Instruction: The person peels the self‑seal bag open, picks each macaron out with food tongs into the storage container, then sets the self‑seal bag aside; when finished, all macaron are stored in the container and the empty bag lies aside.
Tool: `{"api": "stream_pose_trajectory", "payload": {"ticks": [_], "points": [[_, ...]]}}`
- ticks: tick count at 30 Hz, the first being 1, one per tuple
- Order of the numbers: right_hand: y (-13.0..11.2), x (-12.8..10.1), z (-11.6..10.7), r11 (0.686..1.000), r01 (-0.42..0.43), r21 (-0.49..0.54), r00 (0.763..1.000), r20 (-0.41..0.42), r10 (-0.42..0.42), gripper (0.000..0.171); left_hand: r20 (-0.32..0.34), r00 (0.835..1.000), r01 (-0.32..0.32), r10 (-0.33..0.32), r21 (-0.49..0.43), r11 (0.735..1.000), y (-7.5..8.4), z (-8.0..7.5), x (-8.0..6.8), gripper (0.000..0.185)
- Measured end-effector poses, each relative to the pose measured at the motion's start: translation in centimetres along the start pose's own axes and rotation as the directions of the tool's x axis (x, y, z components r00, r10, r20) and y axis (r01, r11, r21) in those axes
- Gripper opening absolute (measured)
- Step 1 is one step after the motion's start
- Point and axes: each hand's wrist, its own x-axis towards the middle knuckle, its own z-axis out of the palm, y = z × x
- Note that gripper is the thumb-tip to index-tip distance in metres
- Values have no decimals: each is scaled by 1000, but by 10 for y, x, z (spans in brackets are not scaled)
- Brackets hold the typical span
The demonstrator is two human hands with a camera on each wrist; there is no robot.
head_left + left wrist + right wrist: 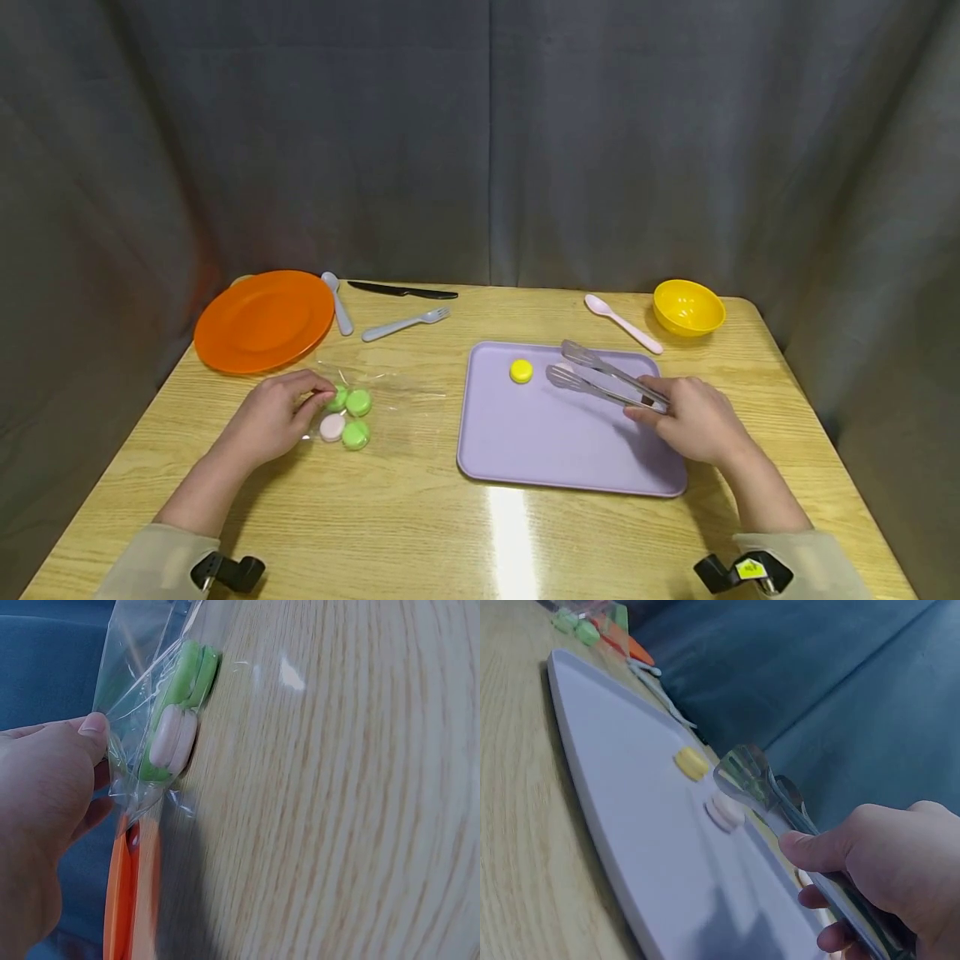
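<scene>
With thumb and fingertips, my left hand [273, 414] pinches the edge of a clear plastic bag [135, 682]. Inside the bag lie three green macarons [356, 434] and a pale pink macaron [332, 427]. My right hand [697, 417] grips a pair of metal tongs [611, 392] by the handle end, over the lavender tray [525, 467]. The tong heads are spread apart above the tray's far side. Close by them a second pale pink macaron [725, 811] sits on the tray, partly hidden in the head view. A yellow macaron [521, 372] sits to its left.
An orange plate [266, 321] stands at the far left, with a grey spoon [339, 304], a grey fork [405, 323] and a black knife [402, 291] to its right. A pink spoon [622, 323] and a yellow bowl [688, 308] are behind the tray. Grey curtains [487, 150] enclose the table.
</scene>
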Motion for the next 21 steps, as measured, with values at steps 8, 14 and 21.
{"api": "stream_pose_trajectory", "payload": {"ticks": [8,14,21], "points": [[-34,6,-1,990,137,46,989,-67,-134,20,-4,1000,10,-10,-4,1000,1,-1,-1,7],[-59,16,14,964,248,94,968,-59,-243,16,-1,1000,20,-20,-3,1000,0,-1,-1,7],[-83,25,34,944,319,84,948,-23,-318,22,-3,1000,7,-7,-6,1000,1,0,0,6]]}}
